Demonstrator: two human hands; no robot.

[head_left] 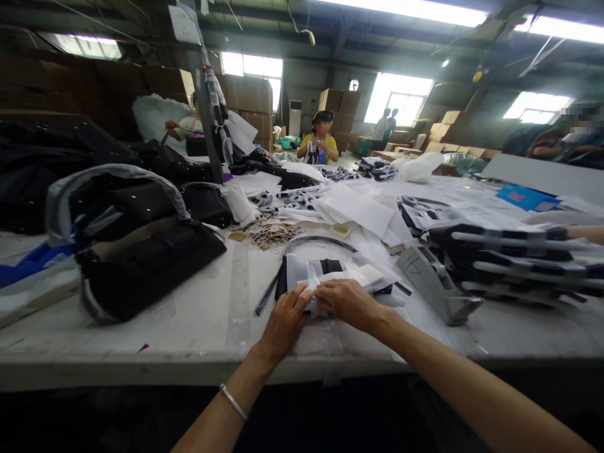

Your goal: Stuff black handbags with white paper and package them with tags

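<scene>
two hands (284, 318) (349, 302) touch one wrapped bag (297, 270) (fingers (297, 296) curled; whether gripping, cannot tell).

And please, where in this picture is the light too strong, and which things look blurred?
In the head view, the ceiling light and windows wash out to white; in the same head view, the stacked black bags at right look smeared, while the left hand and right hand look clearer.

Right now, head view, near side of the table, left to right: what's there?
Large black bag → left hand → right hand (both at a partly wrapped bag) → grey tape dispenser → stack of black items.
</scene>
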